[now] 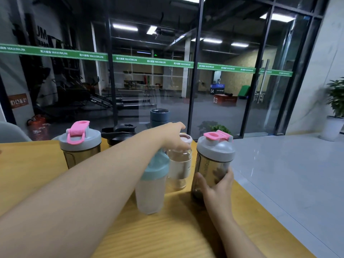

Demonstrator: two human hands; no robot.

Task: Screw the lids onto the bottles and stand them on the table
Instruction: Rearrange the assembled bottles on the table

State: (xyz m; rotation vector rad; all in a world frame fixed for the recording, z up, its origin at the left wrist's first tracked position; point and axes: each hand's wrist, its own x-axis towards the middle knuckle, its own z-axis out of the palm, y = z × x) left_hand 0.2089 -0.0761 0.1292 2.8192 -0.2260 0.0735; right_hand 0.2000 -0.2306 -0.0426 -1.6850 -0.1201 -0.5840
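Note:
My right hand [218,185] grips the lower body of a dark smoky shaker bottle [214,164] with a grey lid and pink flip cap, standing upright near the table's right edge. My left hand [175,135] reaches across and rests on the white lid of a clear bottle [180,164], fingers curled over it. A frosted bottle with a light-blue lid [151,190] stands under my left forearm. Another dark bottle with a grey-and-pink lid [80,148] stands upright at the left. A black-lidded bottle [119,135] and a grey-blue bottle [159,116] stand at the back.
The wooden table [167,235] ends close on the right, with grey floor beyond. A glass wall with a green strip runs behind the table. A potted plant [335,108] stands far right, and a red fire extinguisher [38,127] sits behind at left.

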